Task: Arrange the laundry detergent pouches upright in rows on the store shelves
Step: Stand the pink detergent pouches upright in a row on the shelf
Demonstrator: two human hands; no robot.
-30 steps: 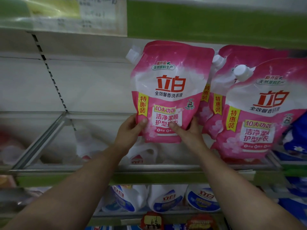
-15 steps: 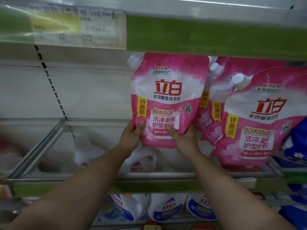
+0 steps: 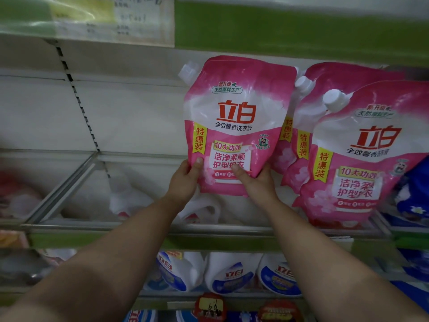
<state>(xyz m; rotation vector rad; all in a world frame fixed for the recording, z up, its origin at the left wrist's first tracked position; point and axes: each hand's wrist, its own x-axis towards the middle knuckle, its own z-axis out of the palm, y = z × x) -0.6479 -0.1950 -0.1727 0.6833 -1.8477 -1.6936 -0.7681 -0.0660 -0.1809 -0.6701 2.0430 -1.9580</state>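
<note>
left hand (image 3: 185, 182) and right hand (image 3: 257, 182) each pinch a lower corner of the pink pouch (image 3: 236, 126) | pouch held upright above the shelf (image 3: 209, 225), left of two standing pouches (image 3: 362, 154) | advice: lower base flat, just beside them, spout up.

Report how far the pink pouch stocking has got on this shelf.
Done: two pink pouches stand upright, overlapping, at the right of the shelf. In hand: the left hand and right hand grip the bottom corners of a third pouch, held upright above the shelf floor and not yet set down. Left: seat it beside the others; the bay to its left holds no pink pouches.
</note>
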